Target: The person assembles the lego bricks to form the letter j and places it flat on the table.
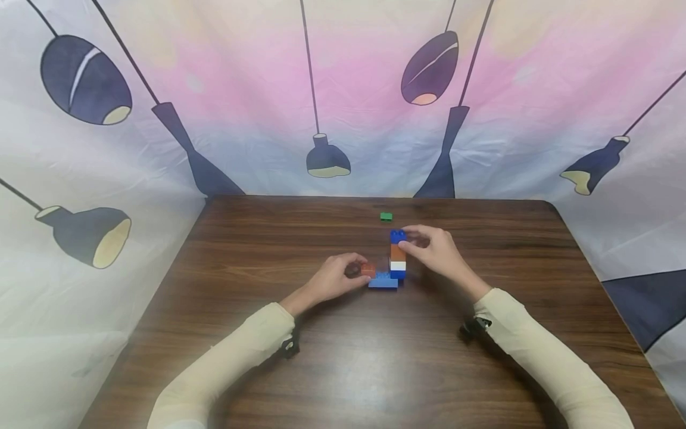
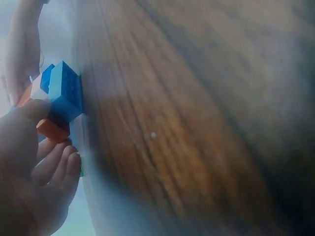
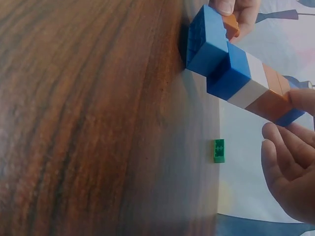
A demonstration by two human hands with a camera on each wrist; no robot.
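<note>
A light blue toy brick (image 1: 383,282) is joined to an upright stack of blocks (image 1: 398,255), dark blue at the bottom, then white, orange, and dark blue on top. On the light blue brick's left end sits an orange brick (image 1: 367,270), pinched between thumb and fingers of my left hand (image 1: 337,276). My right hand (image 1: 436,250) grips the stack near its top, thumb on the near side and fingers behind. In the right wrist view the light blue brick (image 3: 206,42) shows its hollow underside, tipped up from the wood.
A small green brick (image 1: 386,217) lies near the back edge of the dark wooden table (image 1: 257,238). Behind the table hangs a cloth (image 1: 257,119) printed with lamps. Each forearm carries a small black device (image 1: 290,345) at the wrist.
</note>
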